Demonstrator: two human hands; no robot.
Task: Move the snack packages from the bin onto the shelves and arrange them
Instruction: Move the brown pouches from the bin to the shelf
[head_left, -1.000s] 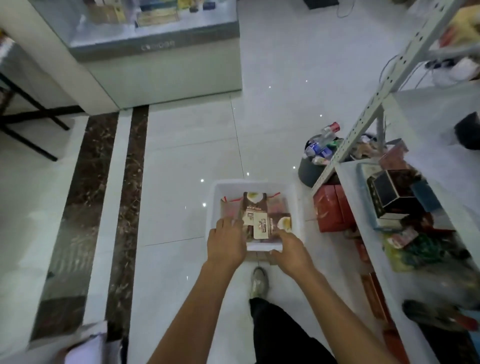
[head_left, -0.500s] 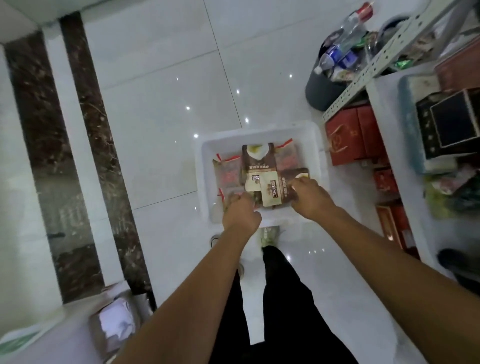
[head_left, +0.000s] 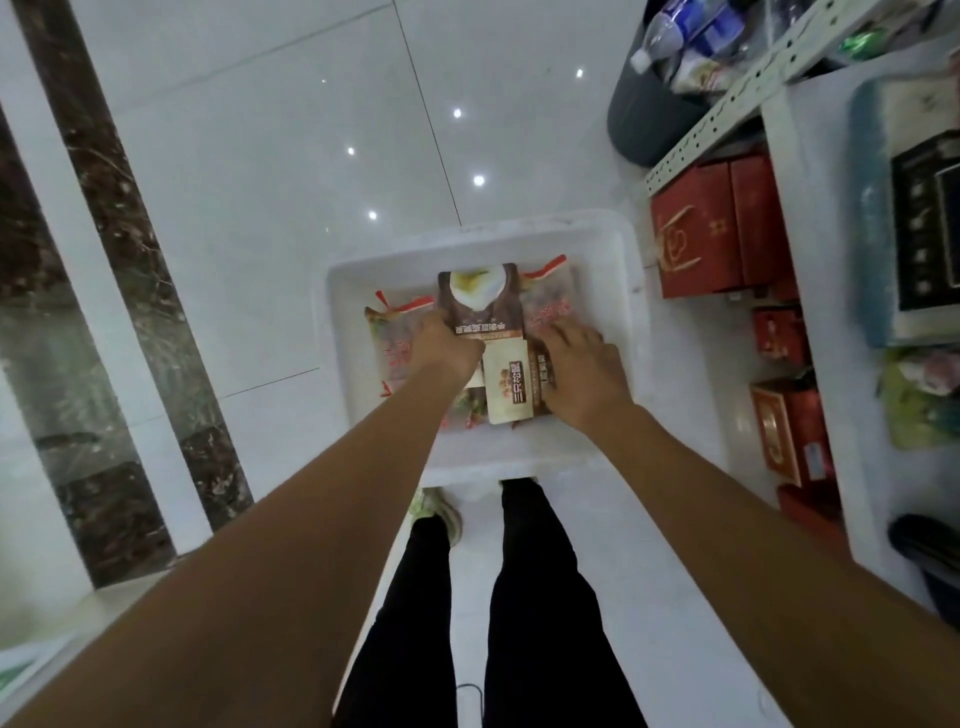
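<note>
A white bin (head_left: 467, 240) stands on the floor in front of my feet and holds several snack packages. A brown package (head_left: 480, 304) with a white picture lies on top in the middle. A cream package (head_left: 510, 387) lies just below it, and clear red-printed packs lie at the left (head_left: 389, 338) and right (head_left: 550, 306). My left hand (head_left: 448, 349) is inside the bin, its fingers curled at the brown package's lower left edge. My right hand (head_left: 584, 371) rests with spread fingers on the packs at the right, beside the cream package.
White shelves (head_left: 810, 270) with a perforated upright (head_left: 727, 98) run along the right. Red boxes (head_left: 719, 228) sit on the lower level and a blue tray (head_left: 878, 208) on the upper one. A grey waste bin (head_left: 654, 119) with bottles stands behind.
My view has tilted down and come closer to the bin. Both hands have gone from the bin's near rim deeper in among the packages.
</note>
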